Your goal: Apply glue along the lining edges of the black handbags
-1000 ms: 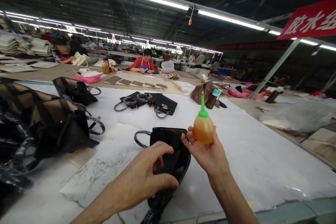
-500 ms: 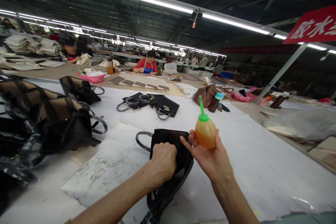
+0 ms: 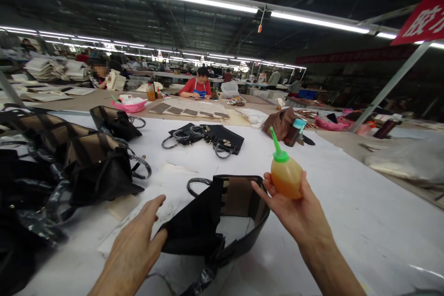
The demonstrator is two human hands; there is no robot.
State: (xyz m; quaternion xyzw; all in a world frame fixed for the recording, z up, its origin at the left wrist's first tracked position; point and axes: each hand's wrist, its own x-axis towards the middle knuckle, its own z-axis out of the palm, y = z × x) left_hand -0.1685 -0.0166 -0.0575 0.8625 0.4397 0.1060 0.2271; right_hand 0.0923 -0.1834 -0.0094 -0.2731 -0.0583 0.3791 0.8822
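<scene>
In my right hand (image 3: 294, 208) is a squeeze bottle (image 3: 287, 178) with a green nozzle cap, partly filled with amber liquid. Its nozzle points up and to the left, and my index finger reaches toward the bag's rim. A black handbag (image 3: 263, 210) sits between my hands on the white table, its brown inside showing and a plastic-wrapped handle (image 3: 194, 188) behind it. Black lining fabric (image 3: 194, 224) spreads out of the bag to the left. My left hand (image 3: 135, 240) is at that fabric's corner, thumb against it, fingers stretched and apart.
More black handbags (image 3: 93, 166) crowd the left side. Two flat black bag pieces (image 3: 222, 138) lie ahead. Beyond are a pink basin (image 3: 130, 106), a brown cloth (image 3: 279, 122) and a dark bottle with a blue cap (image 3: 294, 133). A co-worker in red (image 3: 196, 87) sits across the table.
My left hand has come out of the bag and moved left, and the black lining now spreads outward, showing the brown interior. My right hand still holds the bottle, its nozzle tilted slightly further left.
</scene>
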